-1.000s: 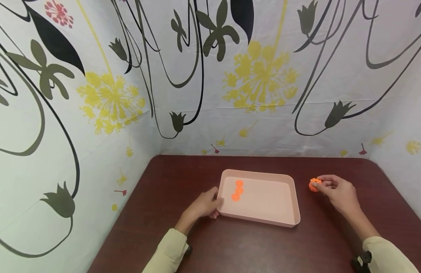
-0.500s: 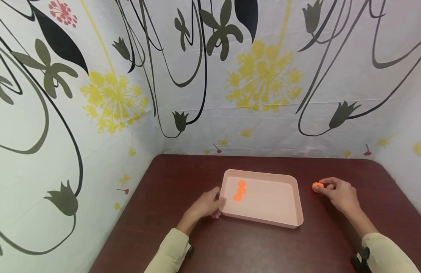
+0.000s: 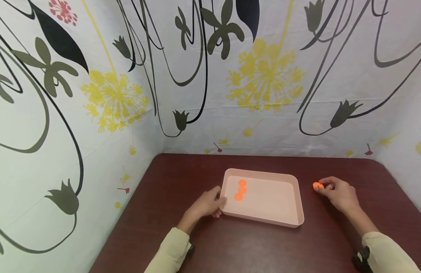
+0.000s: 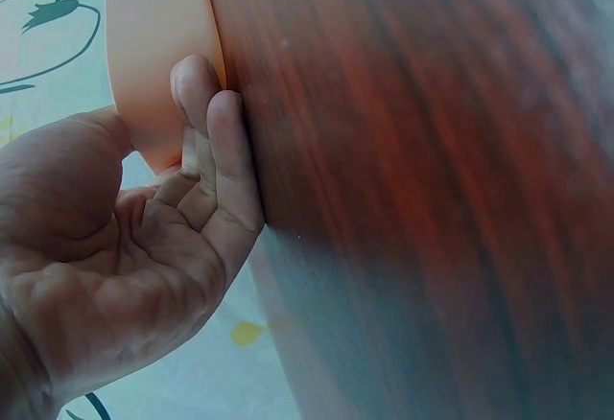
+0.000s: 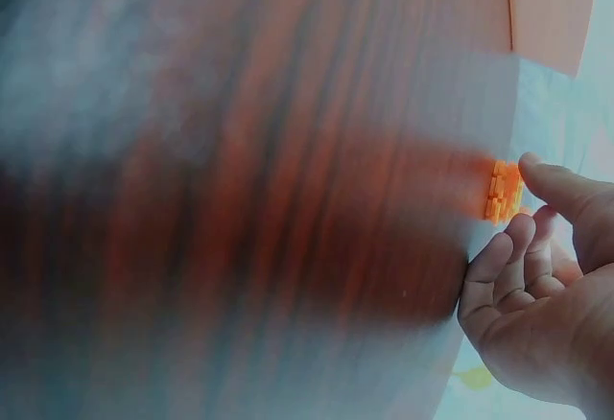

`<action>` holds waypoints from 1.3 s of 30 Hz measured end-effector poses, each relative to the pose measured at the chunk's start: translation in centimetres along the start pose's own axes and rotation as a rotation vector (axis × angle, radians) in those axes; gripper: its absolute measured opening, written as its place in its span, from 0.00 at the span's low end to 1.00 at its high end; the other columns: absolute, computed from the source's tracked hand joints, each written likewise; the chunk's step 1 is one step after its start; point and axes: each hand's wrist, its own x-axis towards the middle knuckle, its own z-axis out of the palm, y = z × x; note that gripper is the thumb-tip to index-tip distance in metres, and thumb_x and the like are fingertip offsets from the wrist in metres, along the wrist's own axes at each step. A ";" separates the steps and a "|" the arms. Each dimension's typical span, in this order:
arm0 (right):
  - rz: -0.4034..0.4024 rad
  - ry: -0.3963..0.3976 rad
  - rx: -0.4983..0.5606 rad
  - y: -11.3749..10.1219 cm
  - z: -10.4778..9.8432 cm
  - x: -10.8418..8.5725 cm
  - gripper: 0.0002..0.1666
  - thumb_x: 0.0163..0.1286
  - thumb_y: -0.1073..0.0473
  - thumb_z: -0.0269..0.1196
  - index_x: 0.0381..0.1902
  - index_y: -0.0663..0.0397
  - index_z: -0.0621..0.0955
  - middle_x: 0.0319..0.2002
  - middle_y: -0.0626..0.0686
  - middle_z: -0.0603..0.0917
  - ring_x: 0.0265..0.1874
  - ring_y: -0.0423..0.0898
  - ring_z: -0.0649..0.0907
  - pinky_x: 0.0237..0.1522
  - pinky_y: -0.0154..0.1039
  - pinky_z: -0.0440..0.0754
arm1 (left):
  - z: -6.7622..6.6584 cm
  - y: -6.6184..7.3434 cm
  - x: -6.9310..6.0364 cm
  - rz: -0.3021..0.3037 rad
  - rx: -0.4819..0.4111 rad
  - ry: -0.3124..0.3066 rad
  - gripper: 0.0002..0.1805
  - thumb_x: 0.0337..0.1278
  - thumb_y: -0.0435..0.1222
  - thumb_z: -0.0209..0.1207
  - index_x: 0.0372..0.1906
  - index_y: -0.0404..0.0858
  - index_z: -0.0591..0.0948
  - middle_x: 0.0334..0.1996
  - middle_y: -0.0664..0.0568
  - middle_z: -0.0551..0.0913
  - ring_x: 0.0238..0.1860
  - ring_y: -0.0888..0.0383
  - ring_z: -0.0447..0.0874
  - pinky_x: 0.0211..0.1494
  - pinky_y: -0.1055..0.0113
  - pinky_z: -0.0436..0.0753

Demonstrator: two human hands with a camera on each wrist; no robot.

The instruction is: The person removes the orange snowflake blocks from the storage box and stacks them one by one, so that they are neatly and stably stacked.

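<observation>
My left hand (image 3: 207, 203) grips the left rim of a shallow pink tray (image 3: 268, 201), its thumb over the edge. In the left wrist view the fingers (image 4: 230, 142) curl beside the tray's wall (image 4: 158, 46). On the tray's left part lie a few flat orange discs (image 3: 242, 190) in a crooked row, touching or nearly so. Right of the tray, my right hand (image 3: 340, 194) pinches a small orange stack of notched discs (image 3: 318, 185) between thumb and fingers. The right wrist view shows this stack's (image 5: 504, 191) layered, bumpy side, at the tabletop; its underside is hidden.
The dark reddish-brown table (image 3: 251, 246) extends around the tray. Behind it and at the sides hangs a white cloth (image 3: 210, 94) with flower prints. Black straps with devices (image 3: 362, 259) sit at the wrists, by the pale sleeves (image 3: 387, 252).
The orange stack in my right hand has tipped from showing its round face to lying flatter. The left hand and the tray hold still; the head view has shifted slightly.
</observation>
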 end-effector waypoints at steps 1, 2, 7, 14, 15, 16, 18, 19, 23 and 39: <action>0.001 0.000 0.000 0.0 0.0 0.0 0.28 0.71 0.44 0.72 0.52 0.64 0.83 0.25 0.48 0.80 0.22 0.40 0.72 0.23 0.36 0.66 | 0.0 0.0 0.0 -0.001 -0.001 0.000 0.10 0.77 0.43 0.60 0.49 0.43 0.74 0.20 0.48 0.86 0.18 0.57 0.84 0.26 0.61 0.88; 0.001 -0.002 0.001 0.0 0.0 0.0 0.28 0.71 0.44 0.72 0.53 0.64 0.83 0.25 0.48 0.81 0.22 0.40 0.73 0.24 0.36 0.66 | 0.0 0.0 0.0 -0.003 -0.002 0.001 0.10 0.77 0.43 0.60 0.49 0.43 0.74 0.20 0.48 0.86 0.18 0.57 0.84 0.26 0.61 0.88; -0.019 0.007 0.005 -0.2 0.0 0.0 0.31 0.71 0.44 0.72 0.58 0.62 0.81 0.28 0.49 0.84 0.23 0.38 0.74 0.26 0.35 0.68 | 0.1 0.0 0.0 -0.001 0.001 0.003 0.10 0.77 0.43 0.60 0.49 0.42 0.74 0.20 0.49 0.86 0.18 0.57 0.84 0.25 0.61 0.88; -0.071 0.055 0.050 -3.5 0.1 0.2 0.34 0.71 0.43 0.71 0.65 0.58 0.78 0.30 0.52 0.87 0.23 0.37 0.77 0.26 0.34 0.72 | -0.1 0.1 -0.1 0.007 0.000 0.000 0.10 0.76 0.42 0.60 0.49 0.42 0.74 0.20 0.48 0.86 0.18 0.56 0.85 0.26 0.60 0.88; -0.080 0.066 0.061 -4.1 0.2 0.1 0.34 0.71 0.43 0.71 0.66 0.57 0.78 0.31 0.53 0.87 0.24 0.37 0.78 0.26 0.34 0.72 | 0.0 0.1 -0.2 0.004 0.001 -0.001 0.10 0.76 0.42 0.60 0.49 0.42 0.74 0.20 0.48 0.86 0.18 0.56 0.85 0.26 0.61 0.88; -0.094 0.080 0.073 -4.8 0.4 0.1 0.33 0.71 0.44 0.72 0.66 0.56 0.78 0.31 0.53 0.86 0.25 0.36 0.78 0.26 0.33 0.73 | 0.0 0.1 -0.1 0.002 0.003 -0.002 0.10 0.76 0.43 0.60 0.49 0.43 0.74 0.20 0.48 0.86 0.19 0.56 0.85 0.26 0.61 0.88; -0.129 0.110 0.096 -6.1 0.9 -0.2 0.32 0.70 0.46 0.73 0.65 0.53 0.79 0.34 0.53 0.87 0.27 0.33 0.78 0.28 0.32 0.74 | 0.0 0.1 -0.1 0.002 0.006 -0.002 0.09 0.77 0.43 0.60 0.49 0.43 0.74 0.20 0.48 0.86 0.19 0.56 0.85 0.26 0.61 0.88; -0.144 0.119 0.113 -6.8 1.1 -0.3 0.31 0.70 0.47 0.73 0.65 0.52 0.79 0.34 0.53 0.87 0.28 0.31 0.78 0.28 0.31 0.74 | 0.0 0.0 -0.1 -0.001 0.009 -0.002 0.09 0.77 0.43 0.60 0.49 0.43 0.74 0.20 0.49 0.86 0.19 0.56 0.85 0.26 0.61 0.88; -0.178 0.102 0.232 -9.4 2.4 -1.0 0.28 0.69 0.51 0.74 0.65 0.48 0.80 0.38 0.54 0.88 0.30 0.28 0.80 0.27 0.31 0.79 | 0.0 0.0 0.0 0.002 0.009 -0.002 0.09 0.77 0.43 0.60 0.48 0.43 0.74 0.20 0.48 0.86 0.18 0.56 0.85 0.26 0.60 0.88; -0.064 -0.239 0.610 -17.2 9.9 -2.8 0.28 0.70 0.63 0.71 0.66 0.56 0.78 0.49 0.66 0.86 0.35 0.47 0.88 0.29 0.39 0.89 | 0.0 -0.1 0.1 0.011 -0.008 0.000 0.09 0.76 0.42 0.61 0.47 0.42 0.74 0.20 0.49 0.86 0.18 0.56 0.85 0.24 0.63 0.87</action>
